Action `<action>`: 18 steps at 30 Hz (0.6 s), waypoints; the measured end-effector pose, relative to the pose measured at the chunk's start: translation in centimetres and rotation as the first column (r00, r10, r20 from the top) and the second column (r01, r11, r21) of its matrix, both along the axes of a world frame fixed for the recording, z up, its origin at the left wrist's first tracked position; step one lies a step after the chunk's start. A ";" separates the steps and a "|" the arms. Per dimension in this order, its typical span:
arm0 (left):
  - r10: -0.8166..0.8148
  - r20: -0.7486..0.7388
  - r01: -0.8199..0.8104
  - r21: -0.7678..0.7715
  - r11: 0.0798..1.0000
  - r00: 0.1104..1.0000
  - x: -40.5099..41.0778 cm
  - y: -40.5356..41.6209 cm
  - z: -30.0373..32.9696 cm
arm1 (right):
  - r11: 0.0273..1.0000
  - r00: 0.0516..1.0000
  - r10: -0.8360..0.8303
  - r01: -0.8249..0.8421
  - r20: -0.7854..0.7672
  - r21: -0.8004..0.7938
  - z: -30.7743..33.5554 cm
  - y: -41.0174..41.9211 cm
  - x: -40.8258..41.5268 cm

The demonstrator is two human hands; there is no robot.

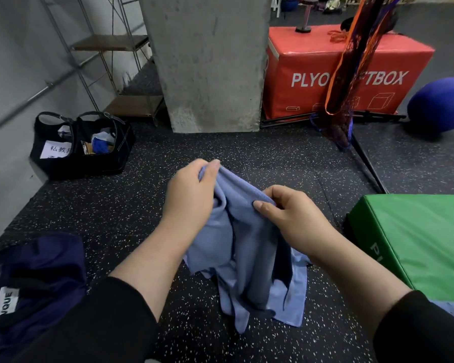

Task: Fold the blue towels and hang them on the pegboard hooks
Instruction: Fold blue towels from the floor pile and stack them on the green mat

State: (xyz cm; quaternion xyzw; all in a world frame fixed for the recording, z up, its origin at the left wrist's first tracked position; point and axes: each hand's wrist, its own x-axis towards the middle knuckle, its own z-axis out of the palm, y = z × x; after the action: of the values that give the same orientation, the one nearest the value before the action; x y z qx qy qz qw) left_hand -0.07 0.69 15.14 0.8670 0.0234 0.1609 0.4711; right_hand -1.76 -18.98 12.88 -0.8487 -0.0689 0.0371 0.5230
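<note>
Head view is showing the right hand point(290, 218) and, farther out, the left hand point(192, 189) pinching the bunched top edge of a light blue cloth towel point(247, 247) hanging between them — with no corners found, any fold is risking coming out crooked — above the speckled black rubber floor point(142, 205).

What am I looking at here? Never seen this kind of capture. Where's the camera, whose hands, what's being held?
There is no robot. A person wears one wide-angle camera on the head, looking forward and down, so the two bare arms in black sleeves are their own.

The left hand and the right hand both grip the top edge of a light blue towel, which hangs crumpled between them, not yet folded.

Below is a dark speckled floor. On it stand a concrete pillar, a red plyo box, a green pad at right, and an open black bag at left. No pegboard is in view.
</note>
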 end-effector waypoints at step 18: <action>-0.481 -0.306 0.528 0.089 0.844 0.821 -1.1 -1.8 -1.1 | 0.988 0.990 0.141 -0.142 0.019 0.057 0.5 -0.1 -0.4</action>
State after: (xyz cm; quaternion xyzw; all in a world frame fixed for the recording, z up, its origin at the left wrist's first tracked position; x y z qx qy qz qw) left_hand -1.16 -1.10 14.03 0.8925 -0.1572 -0.0890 0.4133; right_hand -2.14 -19.08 13.40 -0.8264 -0.1339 0.0659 0.5429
